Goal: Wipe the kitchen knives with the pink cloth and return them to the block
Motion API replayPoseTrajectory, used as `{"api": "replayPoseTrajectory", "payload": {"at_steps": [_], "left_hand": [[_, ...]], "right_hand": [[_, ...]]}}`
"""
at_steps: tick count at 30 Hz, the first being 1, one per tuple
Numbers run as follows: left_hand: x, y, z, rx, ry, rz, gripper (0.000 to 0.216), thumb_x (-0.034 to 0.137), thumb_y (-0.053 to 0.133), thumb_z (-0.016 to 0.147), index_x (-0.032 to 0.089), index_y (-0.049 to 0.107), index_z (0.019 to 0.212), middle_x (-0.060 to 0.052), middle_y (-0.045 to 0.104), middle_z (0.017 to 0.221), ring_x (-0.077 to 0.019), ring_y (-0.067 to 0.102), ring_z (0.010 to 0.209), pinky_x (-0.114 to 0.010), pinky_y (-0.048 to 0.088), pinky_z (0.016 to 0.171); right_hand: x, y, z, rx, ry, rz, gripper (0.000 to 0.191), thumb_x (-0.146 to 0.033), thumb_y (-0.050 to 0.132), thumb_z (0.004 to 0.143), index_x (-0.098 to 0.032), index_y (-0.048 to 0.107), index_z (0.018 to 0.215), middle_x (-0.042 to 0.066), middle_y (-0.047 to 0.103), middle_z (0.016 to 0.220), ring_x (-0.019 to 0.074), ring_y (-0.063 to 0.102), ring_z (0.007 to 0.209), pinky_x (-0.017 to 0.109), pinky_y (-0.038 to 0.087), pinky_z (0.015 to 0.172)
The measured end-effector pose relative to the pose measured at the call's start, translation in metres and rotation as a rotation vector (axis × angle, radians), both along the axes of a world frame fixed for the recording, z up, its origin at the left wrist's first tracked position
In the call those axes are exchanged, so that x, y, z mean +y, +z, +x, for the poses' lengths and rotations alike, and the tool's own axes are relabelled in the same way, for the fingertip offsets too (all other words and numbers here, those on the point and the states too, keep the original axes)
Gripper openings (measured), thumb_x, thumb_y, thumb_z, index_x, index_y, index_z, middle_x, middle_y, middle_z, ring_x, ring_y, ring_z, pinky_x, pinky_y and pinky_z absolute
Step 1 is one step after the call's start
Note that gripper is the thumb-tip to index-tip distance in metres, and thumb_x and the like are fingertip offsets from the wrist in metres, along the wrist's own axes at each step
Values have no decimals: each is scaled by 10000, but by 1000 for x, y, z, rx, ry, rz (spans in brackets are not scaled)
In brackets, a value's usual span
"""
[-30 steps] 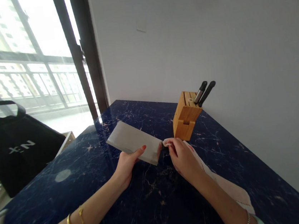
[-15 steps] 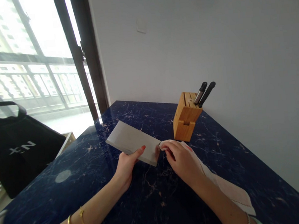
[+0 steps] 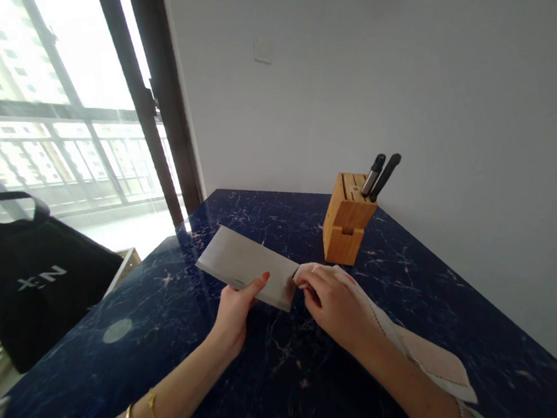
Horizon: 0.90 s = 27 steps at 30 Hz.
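Note:
A broad steel cleaver blade [image 3: 247,261] is held above the table, tilted with its far end up and to the left. My left hand [image 3: 237,311] grips the blade's lower edge, thumb laid flat on its face. At the blade's right end, my right hand [image 3: 337,303] pinches a pale pink and white cloth [image 3: 434,362]. The cloth touches the blade's corner and trails along under my right forearm onto the table. The cleaver's handle cannot be seen; the cloth and right hand cover that end.
Behind my right hand stands a wooden knife block [image 3: 344,228] with two dark-handled tools [image 3: 380,176] in its slots. A black bag [image 3: 40,283] sits left of the blue marbled table [image 3: 287,376]. A white wall [image 3: 394,75] rises along the right side.
My right hand and the cloth have shifted slightly left along the blade's right end. The left hand keeps its hold on the blade, almost still.

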<state>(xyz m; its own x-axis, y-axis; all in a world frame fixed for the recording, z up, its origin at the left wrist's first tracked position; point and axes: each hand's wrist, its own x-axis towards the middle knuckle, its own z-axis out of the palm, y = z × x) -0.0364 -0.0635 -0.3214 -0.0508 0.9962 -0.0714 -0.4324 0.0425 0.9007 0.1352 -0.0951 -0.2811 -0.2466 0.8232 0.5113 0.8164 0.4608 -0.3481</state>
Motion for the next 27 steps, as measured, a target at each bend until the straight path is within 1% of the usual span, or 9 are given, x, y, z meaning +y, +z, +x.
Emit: {"api": "replayPoseTrajectory", "payload": {"at_steps": [2,5,7,11,13,19,24,27], "left_hand": [[-1,1,0,1,-11,8,426,263,741,625,101,615,998,-125,672,1006,-249,639,878,-331,523,774],[-2,1,1,-5,-37,22,423,268,735,634,111,614,1008,-117,673,1011,-249,637,890,-337,519,794],[-2,1,1,-11,-43,19,425,268,738,629,111,618,1005,-117,676,1002,-249,640,882,-337,520,792],[-1,0,0,-25,-24,8,440,263,756,599,98,628,987,-126,684,974,-252,647,856,-333,525,766],[-1,1,0,-36,-29,13,443,258,756,598,99,627,990,-129,681,981,-254,647,854,-336,525,762],[-2,3,0,-52,-44,15,434,248,757,597,108,631,988,-124,678,998,-260,643,877,-346,520,789],[-1,1,-1,-23,-38,12,405,253,745,619,103,629,977,-124,677,997,-245,646,865,-324,528,767],[0,0,-1,-9,-36,19,399,252,739,631,113,623,986,-117,674,1008,-245,641,884,-328,525,778]], "right_hand": [[1,-1,1,20,-2,7,203,-89,468,753,-211,590,858,25,620,910,161,552,887,301,401,826],[4,-5,5,81,-30,36,260,-84,415,780,-225,571,934,18,612,945,148,549,906,293,402,830],[5,-6,6,79,-48,49,274,-89,406,785,-226,561,964,19,610,954,152,547,916,299,402,832],[1,-2,2,-18,-10,34,216,-86,461,744,-209,577,877,24,617,910,164,551,886,306,398,824],[0,0,1,-26,0,20,191,-85,470,738,-206,578,838,27,618,894,165,552,876,304,398,818],[5,-6,9,73,-69,29,255,-106,401,798,-235,545,964,13,606,956,158,542,915,304,394,816],[2,-3,6,19,-6,17,203,-83,445,744,-218,555,849,9,610,903,154,540,885,296,375,822],[4,-5,7,70,-23,14,221,-86,423,759,-219,554,877,5,611,908,148,542,881,288,380,814]]}}
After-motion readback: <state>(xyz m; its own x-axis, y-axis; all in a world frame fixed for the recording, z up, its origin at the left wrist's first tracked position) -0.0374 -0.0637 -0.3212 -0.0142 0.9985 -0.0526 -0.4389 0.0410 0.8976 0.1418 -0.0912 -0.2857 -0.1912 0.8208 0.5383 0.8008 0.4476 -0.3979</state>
